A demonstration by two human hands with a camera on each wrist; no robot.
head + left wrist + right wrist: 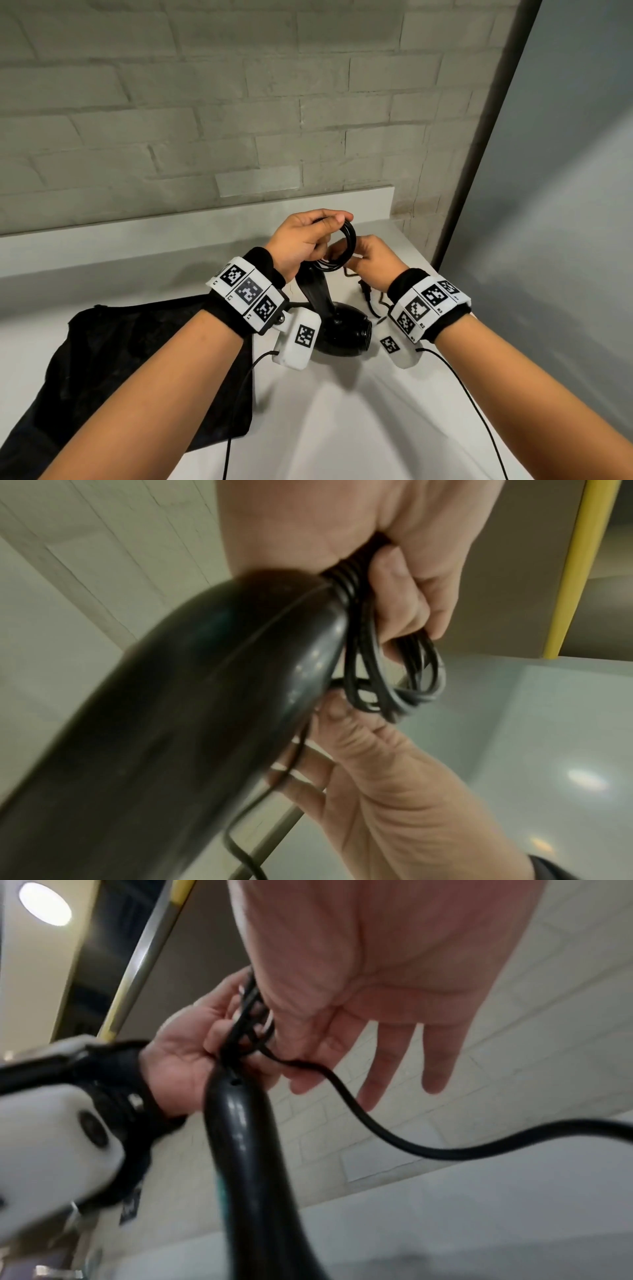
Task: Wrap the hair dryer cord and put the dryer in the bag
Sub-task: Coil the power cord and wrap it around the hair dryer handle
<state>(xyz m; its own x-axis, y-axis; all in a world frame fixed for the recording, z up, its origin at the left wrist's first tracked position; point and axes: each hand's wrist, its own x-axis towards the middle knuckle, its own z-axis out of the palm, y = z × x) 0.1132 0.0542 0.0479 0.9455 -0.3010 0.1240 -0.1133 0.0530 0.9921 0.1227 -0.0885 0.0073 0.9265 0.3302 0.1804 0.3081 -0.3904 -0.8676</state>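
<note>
A person's left hand [301, 240] is gripping a coiled bundle of black cord [349, 236] above the handle end of a black hair dryer [339, 329], which is standing head-down on a white counter [342, 428]. The right hand [373, 260] is pinching the loose cord beside the coil, its other fingers hanging straight, while a black bag [120, 359] is lying flat to the left

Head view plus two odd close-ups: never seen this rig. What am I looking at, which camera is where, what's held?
No robot: a person wearing cameras. The wide picture is from a head camera; the close-ups are from cameras strapped to each wrist, looking along the hand.

On the white counter lie a black bag and a black hair dryer.

The left hand grips the coiled cord at the dryer's handle end. The right hand pinches the cord; its other fingers are straight. The loose tail trails down towards the counter.
</note>
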